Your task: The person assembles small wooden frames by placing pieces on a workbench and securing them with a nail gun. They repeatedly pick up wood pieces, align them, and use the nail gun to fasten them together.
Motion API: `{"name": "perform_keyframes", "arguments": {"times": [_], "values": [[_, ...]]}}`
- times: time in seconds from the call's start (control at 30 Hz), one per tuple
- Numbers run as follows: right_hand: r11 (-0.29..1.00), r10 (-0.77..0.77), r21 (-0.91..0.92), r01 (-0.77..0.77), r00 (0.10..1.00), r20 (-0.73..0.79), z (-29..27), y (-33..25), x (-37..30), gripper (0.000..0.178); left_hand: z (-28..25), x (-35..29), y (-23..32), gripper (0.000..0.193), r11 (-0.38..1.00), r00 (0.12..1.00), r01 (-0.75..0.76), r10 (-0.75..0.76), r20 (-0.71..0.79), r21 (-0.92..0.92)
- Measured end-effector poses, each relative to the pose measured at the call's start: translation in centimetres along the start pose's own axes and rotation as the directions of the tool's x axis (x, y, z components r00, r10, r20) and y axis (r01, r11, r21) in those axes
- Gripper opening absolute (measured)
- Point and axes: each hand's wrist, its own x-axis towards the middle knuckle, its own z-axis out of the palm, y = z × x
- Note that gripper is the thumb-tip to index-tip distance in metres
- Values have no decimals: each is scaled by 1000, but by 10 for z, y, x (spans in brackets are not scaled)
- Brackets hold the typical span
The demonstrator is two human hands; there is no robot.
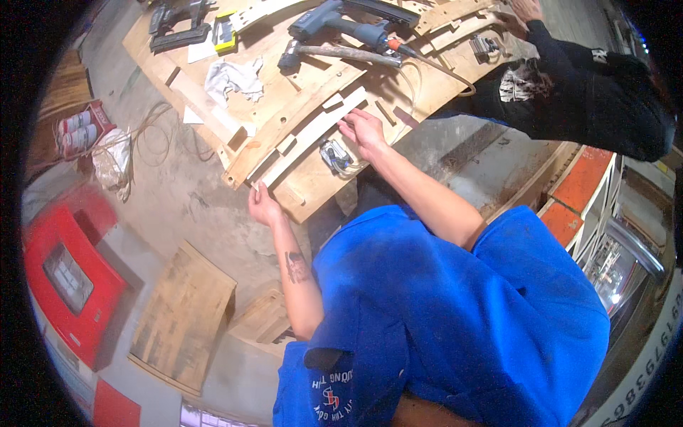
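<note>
A pale, slightly curved wooden strip (313, 134) lies slantwise on the plywood workbench (313, 191), alongside a wooden jig (299, 107) with small blocks and holes. At the strip's near left end, my left hand (264, 205) is closed on the tip with its fingers pinched. Toward the far end, my right hand (365, 134) has thumb and fingers on the strip's near edge; its grip is partly hidden. A metal toggle clamp (334, 156) sits on the board just below my right hand.
Behind the jig lie a hammer (341, 55), a blue-grey nail gun (327, 23) with an air hose, a second nail gun (178, 25) and a white rag (235, 78). Another person in black (569, 92) works at the right. Wooden panels (183, 317) stand at lower left.
</note>
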Motion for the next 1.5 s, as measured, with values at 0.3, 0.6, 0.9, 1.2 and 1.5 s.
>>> {"name": "perform_keyframes", "arguments": {"times": [0.3,0.6,0.9,1.2,1.5], "values": [[993,-18,116,10,998,68,-4,-18,17,20,12,-6,6,42,973,989,-120,134,-61,195],[994,43,107,-37,997,-58,-8,-41,28,29,33,-11,18,43,983,998,-24,34,-48,182],[943,-259,-185,276,959,114,-28,-46,-9,31,26,0,-2,50,981,994,-104,108,-16,163],[156,-711,-688,709,564,420,-17,-139,-14,25,24,-7,7,50,976,988,-138,147,-42,170],[246,-681,-665,706,613,400,-16,-140,3,25,22,-12,16,46,966,993,-70,91,-74,247]]}}
